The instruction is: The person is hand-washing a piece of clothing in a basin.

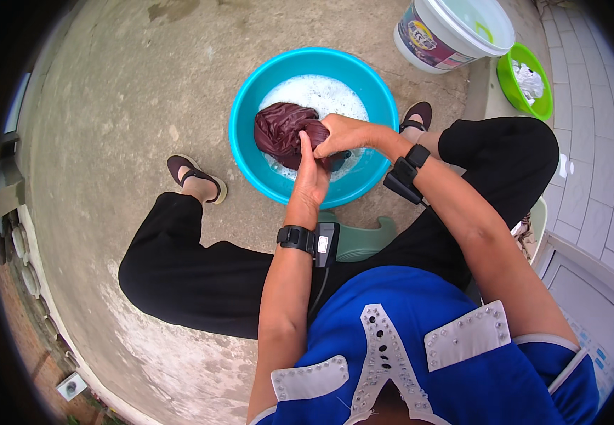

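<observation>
A turquoise plastic basin stands on the concrete between my feet, holding water covered with white suds. A wet maroon cloth lies bunched in it, partly out of the foam. My right hand grips a gathered fold of the cloth from the right, fingers curled around it. Close below, my left hand is raised against the same fold, its thumb pressed to the cloth. Its other fingers are mostly hidden. A dark bit of fabric shows beneath my hands.
A white plastic bucket with a printed label stands at the upper right. Beside it, a lime green basin holds white cloth. A green plastic stool shows between my legs. Along the right runs a tiled wall.
</observation>
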Available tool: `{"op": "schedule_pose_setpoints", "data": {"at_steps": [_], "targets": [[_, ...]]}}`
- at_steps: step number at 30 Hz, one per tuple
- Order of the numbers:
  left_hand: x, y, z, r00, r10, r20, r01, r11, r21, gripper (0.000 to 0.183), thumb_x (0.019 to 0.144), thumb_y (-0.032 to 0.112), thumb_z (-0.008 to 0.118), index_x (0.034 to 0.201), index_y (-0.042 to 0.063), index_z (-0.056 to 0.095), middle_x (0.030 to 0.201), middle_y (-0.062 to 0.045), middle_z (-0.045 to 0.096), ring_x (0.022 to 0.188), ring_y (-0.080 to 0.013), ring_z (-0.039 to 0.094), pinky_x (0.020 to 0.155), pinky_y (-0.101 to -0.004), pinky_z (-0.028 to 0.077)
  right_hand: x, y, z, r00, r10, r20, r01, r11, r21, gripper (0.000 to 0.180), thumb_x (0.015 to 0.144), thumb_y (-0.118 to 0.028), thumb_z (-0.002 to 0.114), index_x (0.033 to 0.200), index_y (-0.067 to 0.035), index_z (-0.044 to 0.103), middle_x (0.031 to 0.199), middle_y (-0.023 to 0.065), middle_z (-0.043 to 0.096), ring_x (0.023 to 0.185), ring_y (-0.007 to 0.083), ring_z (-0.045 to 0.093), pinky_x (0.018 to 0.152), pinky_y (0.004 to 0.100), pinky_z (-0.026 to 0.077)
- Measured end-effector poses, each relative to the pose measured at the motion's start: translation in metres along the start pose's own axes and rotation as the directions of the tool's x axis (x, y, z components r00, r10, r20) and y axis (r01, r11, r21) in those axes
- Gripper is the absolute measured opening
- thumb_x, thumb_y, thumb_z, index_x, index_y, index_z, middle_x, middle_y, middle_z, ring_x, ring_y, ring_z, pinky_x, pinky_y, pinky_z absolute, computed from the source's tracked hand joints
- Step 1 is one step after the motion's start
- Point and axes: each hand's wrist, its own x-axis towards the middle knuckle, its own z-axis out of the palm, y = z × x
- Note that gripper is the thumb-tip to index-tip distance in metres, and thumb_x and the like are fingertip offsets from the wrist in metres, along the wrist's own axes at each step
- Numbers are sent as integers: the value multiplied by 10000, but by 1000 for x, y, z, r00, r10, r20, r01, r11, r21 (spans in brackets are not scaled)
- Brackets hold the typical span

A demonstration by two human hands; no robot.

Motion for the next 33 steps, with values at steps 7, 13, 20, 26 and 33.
{"op": "schedule_pose_setpoints", "data": {"at_steps": [7,13,20,26,33], "targets": [[-2,31,6,950,246,-194,-202,954,223,390,838,276,579,1003,-77,561,954,-104,601,842,-164,582,729,-284,469,1,-8,12,994,-74,77,67,993,95,312,610,-206,671,791,37,599,723,93,612,664,130,563,596,258,455],[-7,59,19,874,456,-167,-465,885,-15,323,909,147,446,1164,-42,393,1110,-195,541,1009,-309,552,862,-437,465,0,-4,19,993,-18,121,-32,916,400,388,619,-245,734,892,3,616,826,69,624,749,133,583,671,250,458],[12,93,11,843,479,-242,-528,822,-211,301,923,179,421,1148,-21,421,1123,-138,526,992,-282,546,787,-442,482,8,77,35,970,217,112,-233,959,159,426,624,-295,729,910,3,627,779,63,628,683,153,595,622,263,472],[47,92,-11,798,549,-249,-578,814,-56,357,929,287,403,1190,45,418,1162,-103,513,1072,-295,481,903,-541,379,15,80,15,933,345,-99,-238,802,548,412,733,-231,595,1035,43,534,886,105,576,778,190,575,635,324,533],[95,75,-34,961,65,-270,-86,994,-68,654,884,426,452,1365,88,167,1414,-137,191,1311,-326,157,971,-641,149,64,106,-7,738,506,-446,-101,737,668,384,820,-37,453,1201,-80,432,989,127,547,761,202,578,576,309,528]]}}
